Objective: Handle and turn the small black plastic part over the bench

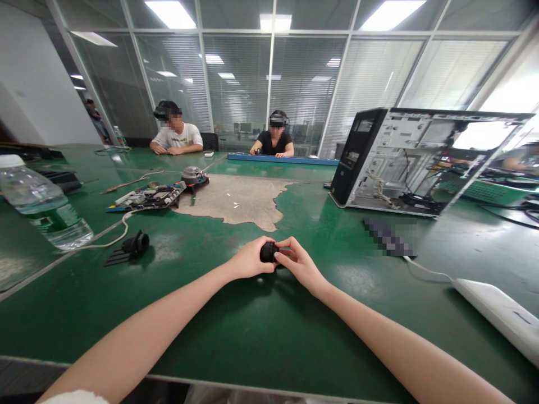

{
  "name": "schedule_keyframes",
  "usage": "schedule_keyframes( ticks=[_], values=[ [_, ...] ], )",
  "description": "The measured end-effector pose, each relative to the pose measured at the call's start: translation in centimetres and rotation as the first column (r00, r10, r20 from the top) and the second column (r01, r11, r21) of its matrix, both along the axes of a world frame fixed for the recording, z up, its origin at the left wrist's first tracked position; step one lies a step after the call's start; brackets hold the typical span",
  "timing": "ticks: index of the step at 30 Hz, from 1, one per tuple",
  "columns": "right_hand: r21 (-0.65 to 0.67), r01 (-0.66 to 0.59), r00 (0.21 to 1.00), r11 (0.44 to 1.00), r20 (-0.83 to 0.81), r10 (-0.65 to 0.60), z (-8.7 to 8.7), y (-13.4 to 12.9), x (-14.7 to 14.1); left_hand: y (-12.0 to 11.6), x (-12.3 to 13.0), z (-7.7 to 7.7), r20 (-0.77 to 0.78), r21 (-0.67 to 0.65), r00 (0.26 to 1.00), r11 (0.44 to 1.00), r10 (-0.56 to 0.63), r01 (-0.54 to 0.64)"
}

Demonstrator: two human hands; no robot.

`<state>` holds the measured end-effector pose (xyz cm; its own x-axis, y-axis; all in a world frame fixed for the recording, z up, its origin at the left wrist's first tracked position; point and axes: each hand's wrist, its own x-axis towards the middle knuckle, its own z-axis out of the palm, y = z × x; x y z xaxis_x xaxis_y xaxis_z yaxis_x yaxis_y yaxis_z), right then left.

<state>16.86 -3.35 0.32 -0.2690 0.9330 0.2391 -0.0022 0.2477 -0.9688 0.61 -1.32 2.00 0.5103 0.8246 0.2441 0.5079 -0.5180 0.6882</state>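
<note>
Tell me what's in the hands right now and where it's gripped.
A small black part: the left hand wraps its left side, while the right hand holds its right end. The covered areas can't be seen.

Plastic-looking held black part (267, 253), smooth glossy tabletop (236, 336), clear plastic bottle (37, 196)

A green table with an open computer case (381, 168) and a water bottle.
At the table's (236, 336) far edge sit a person in white (181, 136) and a person in black (275, 145), a long blue strip (282, 160) before the latter. The case stands toward the right, a green basket (484, 191) beyond; a white cabled box (497, 314) lies nearer the near edge. The bottle (54, 216) stands toward the left.
</note>
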Motion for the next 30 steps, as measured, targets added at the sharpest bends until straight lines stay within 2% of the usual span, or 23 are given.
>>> schedule_keyframes(
  ticks=[8,16,24,30],
  values=[
    [-0.013,0.0,0.998,1.0,0.059,0.0,-0.19,0.17,0.09,0.1,-0.09,-0.1,-0.002,0.003,1.0,1.0,-0.006,0.006],
    [0.02,0.006,1.0,1.0,0.006,-0.006,-0.04,-0.06,-0.02,0.19,-0.15,-0.38,-0.009,0.023,1.0,1.0,-0.001,0.002],
    [0.007,-0.008,0.998,1.0,0.055,0.008,-0.33,0.28,0.05,0.07,-0.16,-0.09,0.007,0.015,1.0,1.0,-0.015,0.015],
    [0.031,-0.011,1.0,0.999,0.004,0.011,-0.28,0.12,0.06,0.22,-0.14,-0.4,-0.011,0.033,1.0,0.999,-0.006,0.006]
  ],
)
